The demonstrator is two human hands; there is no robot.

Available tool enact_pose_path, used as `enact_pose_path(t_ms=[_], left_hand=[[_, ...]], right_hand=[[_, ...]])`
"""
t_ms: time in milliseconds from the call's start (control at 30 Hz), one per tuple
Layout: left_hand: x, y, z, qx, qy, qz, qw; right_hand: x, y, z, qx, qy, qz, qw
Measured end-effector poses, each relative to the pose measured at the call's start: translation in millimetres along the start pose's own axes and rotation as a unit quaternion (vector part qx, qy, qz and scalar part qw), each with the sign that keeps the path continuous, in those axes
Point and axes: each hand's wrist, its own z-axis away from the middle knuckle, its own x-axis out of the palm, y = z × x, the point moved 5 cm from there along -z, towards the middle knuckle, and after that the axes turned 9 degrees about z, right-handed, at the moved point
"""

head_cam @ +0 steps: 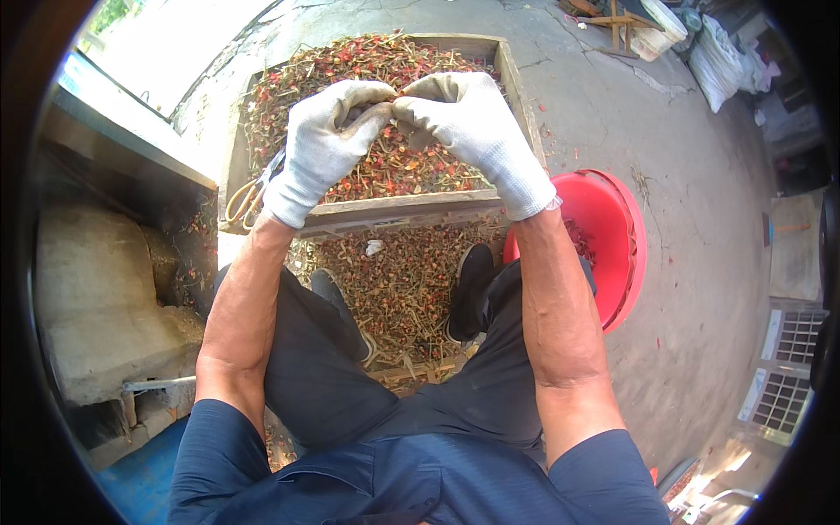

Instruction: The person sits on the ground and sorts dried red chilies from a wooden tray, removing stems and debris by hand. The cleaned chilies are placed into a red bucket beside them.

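Both my hands wear whitish knitted gloves with soiled fingertips. My left hand (335, 131) and my right hand (459, 115) meet fingertip to fingertip above a wooden tray (400, 203). Pinched between them is a small reddish piece, mostly hidden by the fingers. Red and yellowish chili pieces (400, 161), mixed with dry stems, fill much of the tray under my hands. Scissors with orange handles (244, 202) lie at the tray's left side, partly covered by my left glove. Beside my right forearm stands a red plastic bucket (613, 262) with dark red pieces (579, 239) inside.
Stems and chili scraps (400, 289) cover the floor between my shoes. A worn pale block (98, 295) stands to my left. White sacks (718, 62) and a whitish bucket (656, 33) are at the far right. Crates with a grid pattern (781, 400) lie further right on the concrete floor (709, 230).
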Motion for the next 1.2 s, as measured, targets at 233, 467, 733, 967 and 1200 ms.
enact_pose_path(t_ms=[233, 467, 733, 967, 1200], left_hand=[[-0.7, 2.5, 1.4, -0.026, 0.0, 0.059, 0.998], [0.5, 4.5, 5.7, -0.079, 0.027, 0.161, 0.983], [-2.0, 16.7, 9.9, -0.113, 0.046, 0.232, 0.965], [-4.2, 12.8, 11.7, -0.104, 0.053, 0.272, 0.955], [-7.1, 10.3, 12.3, -0.084, 0.049, 0.364, 0.926]], right_hand=[[0.3, 7.8, -4.3, -0.024, 0.007, 0.028, 0.999], [0.9, -1.9, 3.3, -0.002, -0.005, -0.052, 0.999], [5.6, 2.5, 9.6, -0.019, -0.028, -0.18, 0.983], [16.4, 9.3, 8.8, -0.021, -0.039, -0.284, 0.958], [23.5, 2.6, 11.1, -0.006, -0.059, -0.351, 0.934]])
